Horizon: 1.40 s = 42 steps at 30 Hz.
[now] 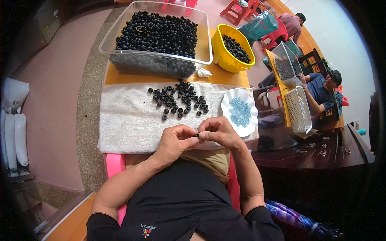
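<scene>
Above the near edge of a white towel (pixel 124 116), both my hands meet with their fingertips together. My left hand (pixel 173 141) pinches one side of a small black bead (pixel 197 135), mostly hidden by the fingers. From the other side, thumb and forefinger of my right hand (pixel 219 131) close on the same bead. Just beyond my hands lies a loose scatter of round black beads (pixel 181 98), several showing a hole. To the right, a white scalloped plate (pixel 226 100) holds a heap of small clear bluish pieces (pixel 240 112).
Behind the towel stand a large clear bin (pixel 157 60) and a yellow tub (pixel 225 60), both full of black beads. A crumpled white tissue (pixel 204 72) lies between them. At right, a co-worker (pixel 321 90) sits by a white perforated basket (pixel 298 110); another person (pixel 290 24) sits farther back.
</scene>
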Each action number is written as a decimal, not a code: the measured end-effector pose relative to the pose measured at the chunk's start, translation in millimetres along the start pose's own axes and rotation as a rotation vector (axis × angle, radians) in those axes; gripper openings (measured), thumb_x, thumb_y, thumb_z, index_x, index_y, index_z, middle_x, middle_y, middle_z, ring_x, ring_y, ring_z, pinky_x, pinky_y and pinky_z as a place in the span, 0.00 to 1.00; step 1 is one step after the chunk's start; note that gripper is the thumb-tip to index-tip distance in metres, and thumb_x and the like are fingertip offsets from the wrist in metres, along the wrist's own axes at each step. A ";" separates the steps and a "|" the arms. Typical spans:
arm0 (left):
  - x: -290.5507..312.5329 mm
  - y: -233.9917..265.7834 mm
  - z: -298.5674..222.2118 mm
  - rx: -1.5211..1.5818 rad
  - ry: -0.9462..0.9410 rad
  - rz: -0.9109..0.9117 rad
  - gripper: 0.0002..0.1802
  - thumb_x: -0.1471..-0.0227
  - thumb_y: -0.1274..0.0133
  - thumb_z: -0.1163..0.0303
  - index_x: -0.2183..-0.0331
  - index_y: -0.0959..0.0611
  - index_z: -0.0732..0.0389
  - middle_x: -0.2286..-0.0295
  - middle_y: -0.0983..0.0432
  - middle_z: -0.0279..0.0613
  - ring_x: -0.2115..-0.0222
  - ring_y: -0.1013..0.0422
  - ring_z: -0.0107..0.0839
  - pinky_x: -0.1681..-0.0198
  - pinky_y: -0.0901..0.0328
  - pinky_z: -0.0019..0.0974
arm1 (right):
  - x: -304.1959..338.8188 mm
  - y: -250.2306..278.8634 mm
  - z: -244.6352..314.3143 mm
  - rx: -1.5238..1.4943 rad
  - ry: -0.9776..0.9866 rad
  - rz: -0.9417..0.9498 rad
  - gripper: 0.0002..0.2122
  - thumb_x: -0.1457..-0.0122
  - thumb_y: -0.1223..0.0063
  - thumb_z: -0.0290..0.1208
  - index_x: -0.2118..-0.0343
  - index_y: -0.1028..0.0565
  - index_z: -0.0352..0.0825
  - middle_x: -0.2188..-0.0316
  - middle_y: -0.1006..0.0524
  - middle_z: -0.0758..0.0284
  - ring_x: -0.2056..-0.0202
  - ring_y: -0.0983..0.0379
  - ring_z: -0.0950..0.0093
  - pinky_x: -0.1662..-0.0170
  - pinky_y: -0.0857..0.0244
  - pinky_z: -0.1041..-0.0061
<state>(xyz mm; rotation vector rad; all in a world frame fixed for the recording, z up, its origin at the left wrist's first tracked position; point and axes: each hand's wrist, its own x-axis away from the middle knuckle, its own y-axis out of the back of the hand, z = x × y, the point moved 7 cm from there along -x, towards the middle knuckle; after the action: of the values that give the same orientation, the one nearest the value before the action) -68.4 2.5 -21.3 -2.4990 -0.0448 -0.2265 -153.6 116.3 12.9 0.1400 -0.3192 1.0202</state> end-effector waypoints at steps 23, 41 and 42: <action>-0.9 -1.9 4.8 -0.042 -0.042 0.044 0.08 0.49 0.42 0.81 0.65 0.23 0.67 0.70 0.23 0.39 0.69 0.25 0.24 0.63 0.28 0.28 | 8.6 -4.7 5.2 0.118 -0.031 -0.032 0.03 0.44 0.41 0.22 0.69 0.23 0.28 0.70 0.23 0.69 0.67 0.28 0.82 0.63 0.33 0.83; -0.7 4.7 5.3 0.068 0.027 -0.060 0.06 0.48 0.42 0.78 0.67 0.23 0.66 0.71 0.22 0.40 0.72 0.24 0.25 0.65 0.26 0.28 | 18.4 -16.3 18.5 0.462 0.420 -0.296 0.06 0.43 0.45 0.18 0.63 0.22 0.28 0.67 0.24 0.64 0.65 0.28 0.78 0.63 0.34 0.82; -0.9 4.6 5.1 0.067 0.027 -0.060 0.06 0.48 0.42 0.78 0.67 0.23 0.66 0.71 0.22 0.40 0.72 0.24 0.25 0.65 0.26 0.28 | 19.0 -16.3 16.6 0.462 0.420 -0.296 0.06 0.43 0.45 0.18 0.63 0.22 0.28 0.67 0.24 0.64 0.65 0.28 0.78 0.63 0.34 0.82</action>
<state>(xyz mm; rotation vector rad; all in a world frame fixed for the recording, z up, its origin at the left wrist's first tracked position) -68.1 1.8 -28.2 -2.4293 -0.1144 -0.2794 -133.7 119.0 35.4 0.3710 0.3181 0.7889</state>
